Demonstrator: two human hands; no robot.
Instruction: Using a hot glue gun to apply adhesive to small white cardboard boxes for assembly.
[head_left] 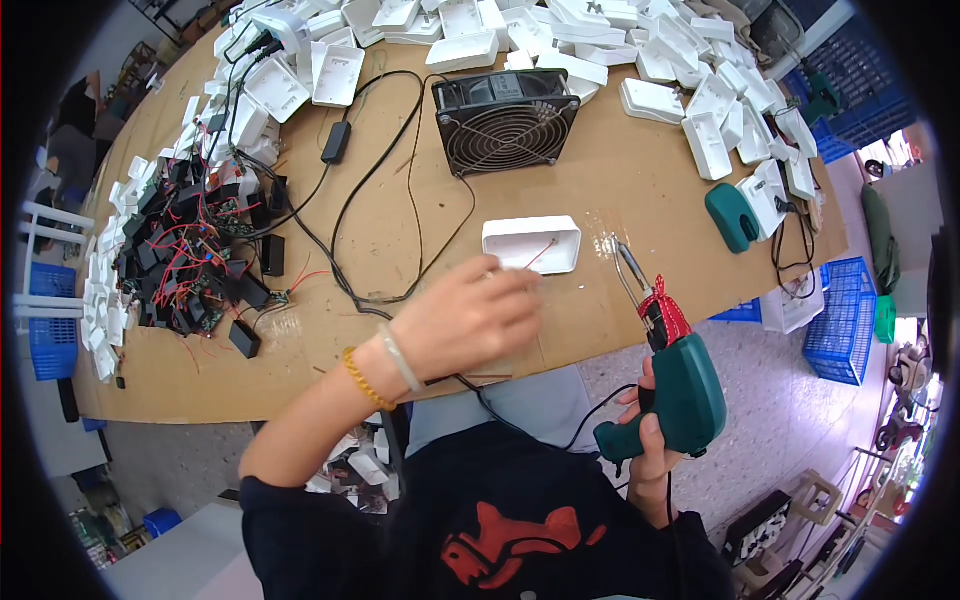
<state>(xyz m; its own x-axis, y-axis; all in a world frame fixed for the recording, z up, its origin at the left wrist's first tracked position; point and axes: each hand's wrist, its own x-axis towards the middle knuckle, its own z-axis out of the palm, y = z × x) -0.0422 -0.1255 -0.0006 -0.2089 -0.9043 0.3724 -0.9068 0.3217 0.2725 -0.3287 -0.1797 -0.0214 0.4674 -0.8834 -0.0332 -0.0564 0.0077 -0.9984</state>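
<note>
A white plastic case (520,236) lies on the table with its open side up. A thin red wire (541,254) runs from inside it to the fingertips of my left hand (470,312), which are pinched together around its near end and slightly blurred. My right hand (652,445) grips a green soldering gun (688,392) by its handle. The gun points up and away, its metal tip (628,262) over the table just right of the case. A red patterned cloth (664,313) is tied around the gun's front.
Behind the case stands a black fan (507,122). Black cables (345,235) loop across the cardboard-covered table (600,180). Black modules with red wires (205,240) are heaped at left. White cases (470,48) pile along the far side. A green holder (733,217) sits at right.
</note>
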